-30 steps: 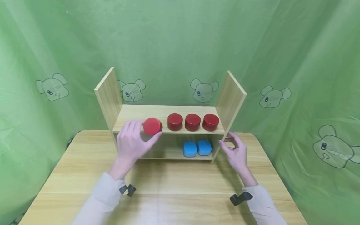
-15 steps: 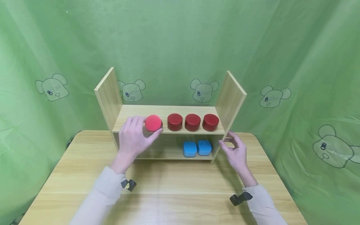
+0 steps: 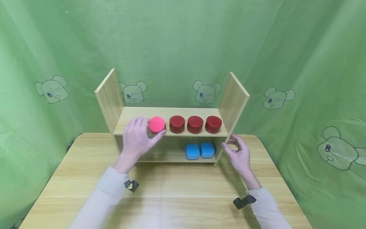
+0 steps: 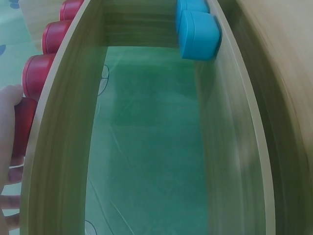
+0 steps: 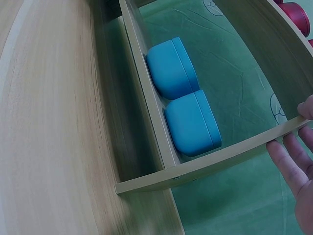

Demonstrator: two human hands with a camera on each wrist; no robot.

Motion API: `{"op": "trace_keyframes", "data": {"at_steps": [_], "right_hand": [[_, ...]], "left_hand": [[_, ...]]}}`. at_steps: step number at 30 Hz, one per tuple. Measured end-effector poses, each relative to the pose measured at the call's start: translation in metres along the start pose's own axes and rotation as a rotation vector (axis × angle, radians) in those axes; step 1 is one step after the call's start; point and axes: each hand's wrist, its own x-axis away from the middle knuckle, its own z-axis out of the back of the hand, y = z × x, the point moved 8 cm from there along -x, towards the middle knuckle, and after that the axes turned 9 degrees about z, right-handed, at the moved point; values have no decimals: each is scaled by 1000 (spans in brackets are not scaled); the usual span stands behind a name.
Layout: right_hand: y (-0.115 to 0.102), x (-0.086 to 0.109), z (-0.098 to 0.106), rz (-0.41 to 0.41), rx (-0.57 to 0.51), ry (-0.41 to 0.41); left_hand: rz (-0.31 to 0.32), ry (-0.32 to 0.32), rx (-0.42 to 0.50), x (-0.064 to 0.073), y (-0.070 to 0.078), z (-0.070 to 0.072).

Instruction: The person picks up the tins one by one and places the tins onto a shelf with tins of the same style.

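My left hand (image 3: 135,136) pinches a red round tin (image 3: 156,124) between thumb and fingers, at the left part of the upper board of a wooden shelf (image 3: 143,112). Three more red tins (image 3: 195,124) stand in a row to its right. In the left wrist view the held tin (image 4: 24,125) shows right at the board's front edge, with part of the hand out of frame. My right hand (image 3: 239,154) grips the shelf's right side panel (image 5: 234,152), its thumb at the front edge and fingers (image 5: 288,166) on the outer side.
Two blue rounded-square boxes (image 3: 192,152) (image 3: 207,150) sit side by side at the right end of the lower board. Tall side panels (image 3: 108,95) rise at both ends of the shelf. It stands on a wooden table (image 3: 171,203) before a green curtain (image 3: 171,47).
My left hand has carried the red tin slightly back and to the right, closer to the row, and its tilt has lessened. My right hand keeps its grip on the side panel.
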Motion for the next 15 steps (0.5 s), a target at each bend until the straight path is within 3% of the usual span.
{"op": "trace_keyframes", "data": {"at_steps": [15], "right_hand": [[0, 0, 0, -9, -2, 6]], "left_hand": [[1, -86, -50, -6, -1, -10]]}}
